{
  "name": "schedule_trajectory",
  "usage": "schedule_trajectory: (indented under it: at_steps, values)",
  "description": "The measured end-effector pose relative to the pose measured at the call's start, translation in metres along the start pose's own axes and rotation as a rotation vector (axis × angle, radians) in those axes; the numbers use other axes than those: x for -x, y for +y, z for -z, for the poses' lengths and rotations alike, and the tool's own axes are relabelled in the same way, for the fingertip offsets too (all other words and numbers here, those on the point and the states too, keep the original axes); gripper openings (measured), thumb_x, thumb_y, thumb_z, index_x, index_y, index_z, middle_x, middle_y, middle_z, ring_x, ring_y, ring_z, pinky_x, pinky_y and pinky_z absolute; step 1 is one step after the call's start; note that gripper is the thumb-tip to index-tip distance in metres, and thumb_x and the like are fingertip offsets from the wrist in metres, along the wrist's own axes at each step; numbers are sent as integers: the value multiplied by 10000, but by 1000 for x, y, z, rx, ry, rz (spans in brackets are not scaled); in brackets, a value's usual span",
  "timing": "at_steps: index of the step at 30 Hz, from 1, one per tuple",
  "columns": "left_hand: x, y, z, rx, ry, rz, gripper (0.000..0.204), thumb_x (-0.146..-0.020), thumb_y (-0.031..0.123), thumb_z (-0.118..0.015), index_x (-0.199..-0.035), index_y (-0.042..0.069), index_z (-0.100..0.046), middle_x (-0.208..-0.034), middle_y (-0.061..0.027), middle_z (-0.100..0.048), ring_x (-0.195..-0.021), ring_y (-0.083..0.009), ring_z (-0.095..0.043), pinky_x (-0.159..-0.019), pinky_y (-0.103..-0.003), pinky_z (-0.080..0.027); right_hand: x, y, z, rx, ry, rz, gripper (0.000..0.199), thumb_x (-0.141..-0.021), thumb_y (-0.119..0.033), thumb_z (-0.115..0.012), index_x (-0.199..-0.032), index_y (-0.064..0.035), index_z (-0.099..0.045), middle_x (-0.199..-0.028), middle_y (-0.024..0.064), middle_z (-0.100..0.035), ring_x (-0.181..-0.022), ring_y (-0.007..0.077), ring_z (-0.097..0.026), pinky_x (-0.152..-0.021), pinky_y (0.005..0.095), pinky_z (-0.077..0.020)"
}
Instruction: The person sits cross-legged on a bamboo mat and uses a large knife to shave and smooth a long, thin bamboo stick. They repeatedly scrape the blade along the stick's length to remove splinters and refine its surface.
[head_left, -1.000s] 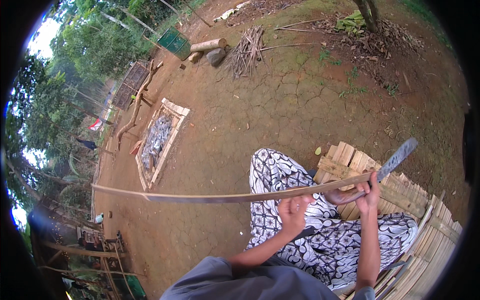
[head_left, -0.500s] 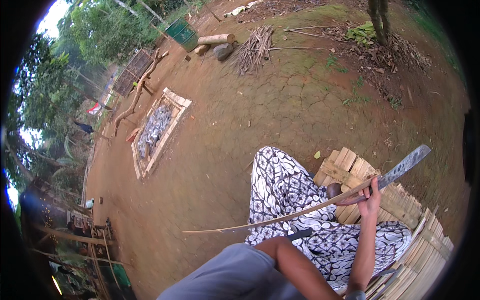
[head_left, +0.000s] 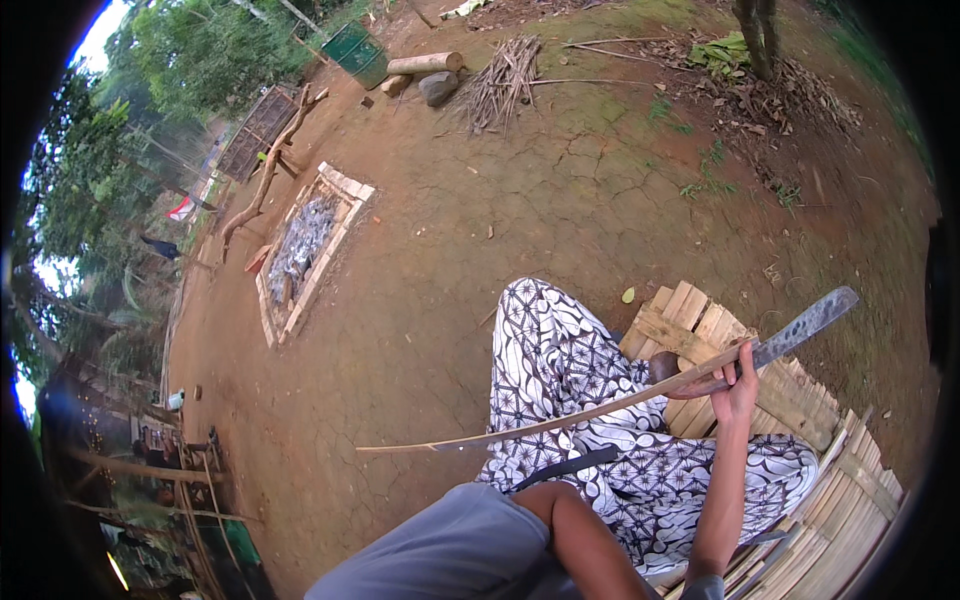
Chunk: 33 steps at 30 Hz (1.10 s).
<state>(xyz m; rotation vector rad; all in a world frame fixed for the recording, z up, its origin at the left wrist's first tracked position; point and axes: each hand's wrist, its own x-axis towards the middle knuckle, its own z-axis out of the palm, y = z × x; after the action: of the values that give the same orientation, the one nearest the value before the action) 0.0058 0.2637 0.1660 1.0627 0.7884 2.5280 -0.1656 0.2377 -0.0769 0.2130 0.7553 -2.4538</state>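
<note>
My right hand (head_left: 735,392) is closed around a machete, holding a long thin bamboo strip against it. The machete's dark, mottled blade (head_left: 808,322) points up and to the right. Its brown wooden handle (head_left: 690,388) runs back under the strip. The light-brown bamboo strip (head_left: 570,427) curves down to the left, over my patterned trousers (head_left: 545,350), and its thin end hangs past my lap. My left arm (head_left: 590,535) bends out of the lower edge, so my left hand is hidden from view. On my lap lies a dark, flat, narrow object (head_left: 570,466).
I sit on a split-bamboo platform (head_left: 800,400). Bare cracked earth surrounds it, with an ash-filled fire pit (head_left: 350,185) ahead left. Farther off are a bundle of sticks (head_left: 505,80), a log (head_left: 425,63), a stone (head_left: 438,88) and a green drum (head_left: 355,55).
The whole view has shifted slightly, moving the ground and my legs up and left in the picture. My right hand keeps its hold on the machete and bamboo strip.
</note>
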Motion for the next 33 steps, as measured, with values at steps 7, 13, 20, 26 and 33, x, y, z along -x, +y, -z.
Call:
schedule_trajectory:
  at_steps: [7,13,20,26,33]
  values:
    - [6,5,9,-17,6,6,235,-871,233,-619,-810,17,-548,-713,-59,-566,-624,-147,-552,-557,-286,-447,-1,0,3,7,-13,-2,198,-934,-256,-603,-962,-62,-579,-630,-48,-416,-492,49,-322,-507,225,-348]
    - [9,7,13,-39,13,26,237,-864,232,-631,-810,17,-549,-710,-58,-563,-625,-148,-552,-558,-287,-445,3,-1,-11,20,52,-10,206,-936,-267,-598,-939,-62,-577,-619,-47,-403,-491,50,-319,-508,226,-349]
    - [12,9,20,-36,18,30,239,-855,232,-645,-810,17,-550,-707,-57,-560,-625,-149,-553,-558,-288,-443,0,0,-3,21,8,-14,206,-934,-265,-600,-939,-61,-576,-625,-46,-408,-491,48,-322,-501,227,-348]
    - [11,10,22,-46,21,41,243,-848,231,-657,-809,16,-550,-704,-56,-557,-625,-149,-554,-558,-288,-441,2,1,-10,30,35,-11,190,-935,-255,-601,-930,-68,-570,-600,-52,-381,-485,46,-317,-495,223,-341]
    - [14,13,25,-65,30,60,247,-839,230,-671,-809,16,-551,-701,-56,-554,-625,-150,-554,-559,-289,-439,1,1,-6,7,-32,-35,169,-940,-271,-592,-921,-103,-587,-615,-63,-423,-491,40,-326,-503,214,-348]
